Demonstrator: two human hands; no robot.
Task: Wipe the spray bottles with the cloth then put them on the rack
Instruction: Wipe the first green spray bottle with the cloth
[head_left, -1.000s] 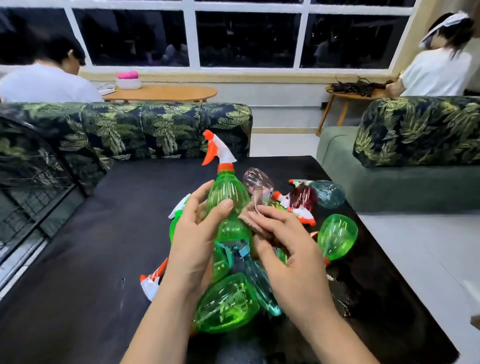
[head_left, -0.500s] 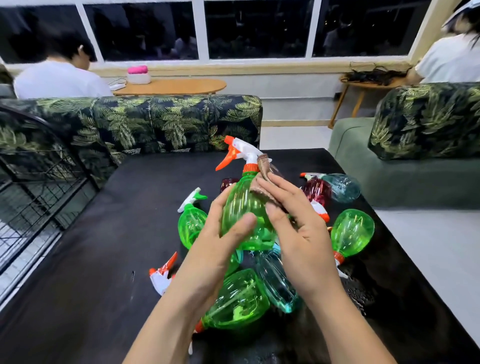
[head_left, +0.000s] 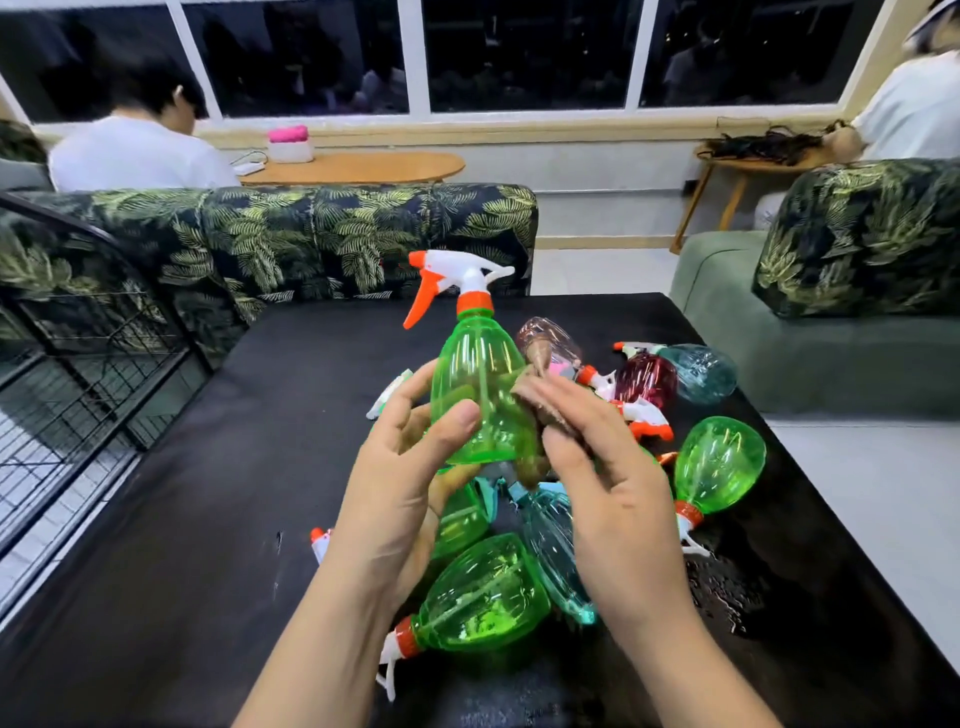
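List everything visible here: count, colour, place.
Green transparent plastic spray bottle: 1, green, upright in left hand.
Brown cloth: 1, brown, on that bottle.
Lying green plastic bottles: at least 3, green, table pile.
Teal plastic bottles: 2, teal, pile.
Red plastic bottle: 1, red, far pile.
Pink plastic bottle: 1, pink, far pile.
Black table: 1, black, centre.
Black wire rack: 1, black, left edge.
Leaf-print sofas: 2, dark green, beyond table.
Left hand: 1, grips green bottle.
Right hand: 1, holds cloth.

Bright, even indoor light; the windows (head_left: 519, 57) are black with faint reflections. Highlights streak the green spray bottle (head_left: 478, 384), and wet glare speckles the black surface (head_left: 727, 592). Wide-angle bowing at the edges; detail is slightly soft.
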